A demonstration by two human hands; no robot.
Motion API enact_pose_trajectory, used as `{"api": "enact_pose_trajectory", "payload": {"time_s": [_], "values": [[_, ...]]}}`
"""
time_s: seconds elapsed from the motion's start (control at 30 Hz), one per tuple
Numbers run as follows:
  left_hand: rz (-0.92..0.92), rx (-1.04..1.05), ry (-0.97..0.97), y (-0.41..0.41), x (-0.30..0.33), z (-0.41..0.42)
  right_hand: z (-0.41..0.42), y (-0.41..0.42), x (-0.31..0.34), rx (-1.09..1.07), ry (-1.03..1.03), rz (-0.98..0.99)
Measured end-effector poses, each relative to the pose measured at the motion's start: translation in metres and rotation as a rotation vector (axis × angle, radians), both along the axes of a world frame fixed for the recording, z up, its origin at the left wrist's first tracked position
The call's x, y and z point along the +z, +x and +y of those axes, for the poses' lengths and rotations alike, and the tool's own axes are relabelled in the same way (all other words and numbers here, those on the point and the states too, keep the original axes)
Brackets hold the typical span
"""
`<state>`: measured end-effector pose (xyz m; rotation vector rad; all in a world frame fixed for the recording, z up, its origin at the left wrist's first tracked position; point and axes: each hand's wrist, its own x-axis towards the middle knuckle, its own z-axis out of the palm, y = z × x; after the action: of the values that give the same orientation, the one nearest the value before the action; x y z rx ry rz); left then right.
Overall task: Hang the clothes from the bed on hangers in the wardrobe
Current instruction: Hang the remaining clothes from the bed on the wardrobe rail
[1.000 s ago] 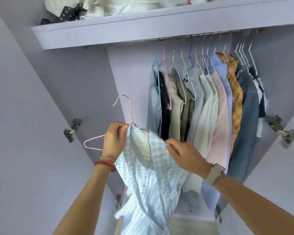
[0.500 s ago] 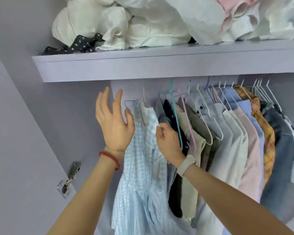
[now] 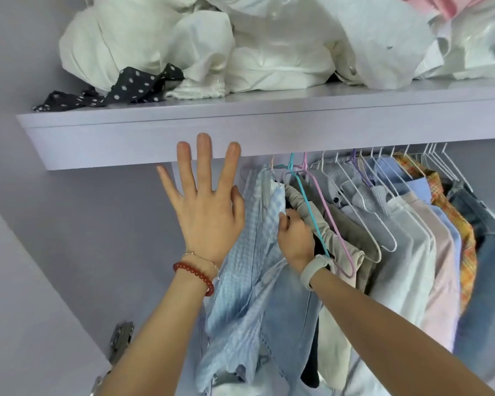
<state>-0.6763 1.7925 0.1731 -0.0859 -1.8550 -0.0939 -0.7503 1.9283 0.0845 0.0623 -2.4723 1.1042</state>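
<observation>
The light blue checked shirt [image 3: 249, 252] hangs at the left end of the row of clothes in the wardrobe, just under the shelf [image 3: 269, 130]. The left hand [image 3: 209, 207] is released, fingers spread straight beside the shirt, thumb touching the cloth. The right hand [image 3: 294, 238] pinches the shirt's front edge, next to a teal hanger [image 3: 306, 207].

Setting: a home, inside a built-in wardrobe [image 3: 69, 224] with lilac-painted walls. Evidence: a row of shirts [image 3: 406, 238] and other garments on thin wire hangers [image 3: 383, 224] fills the right half of the frame, hung close together beneath a shelf [image 3: 297, 124]. The shelf, across the upper frame, carries heaped white linens [image 3: 212, 52] and a black polka-dot cloth [image 3: 120, 90]. A metal door hinge [image 3: 120, 338] sits at lower left.
</observation>
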Motion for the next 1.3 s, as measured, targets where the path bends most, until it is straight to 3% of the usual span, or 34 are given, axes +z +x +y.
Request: {"api": "enact_pose_trajectory", "payload": {"time_s": [0.17,0.27,0.4,0.53,0.67,0.87,0.97,1.1,1.3], "values": [[-0.071,-0.143,0.125,0.007,-0.036,0.022,0.023,0.039,-0.012,0.145,0.006,0.155],[-0.317,-0.223,0.219,0.010,-0.091,0.039,0.053,0.085,-0.024,0.196,-0.018,0.302],[-0.656,-0.317,0.267,0.036,-0.161,0.075,0.114,0.144,-0.070,0.146,0.161,0.336],[-0.883,-0.395,0.136,0.082,-0.222,0.125,0.186,0.203,-0.126,0.007,0.307,0.113],[-1.058,-0.534,-0.049,0.125,-0.259,0.196,0.258,0.282,-0.164,-0.271,0.401,-0.172],[-1.182,-0.995,-0.311,0.225,-0.282,0.352,0.370,0.444,-0.198,-0.583,0.249,-0.529],[-1.267,-1.202,-0.522,0.305,-0.292,0.440,0.424,0.537,-0.206,-0.762,0.133,-0.591],[-1.266,-1.372,-0.781,0.403,-0.293,0.544,0.480,0.653,-0.207,-1.056,0.017,-0.634],[-1.129,-1.638,-0.937,0.499,-0.279,0.678,0.532,0.780,-0.204,-1.443,-0.136,-0.685]]}}
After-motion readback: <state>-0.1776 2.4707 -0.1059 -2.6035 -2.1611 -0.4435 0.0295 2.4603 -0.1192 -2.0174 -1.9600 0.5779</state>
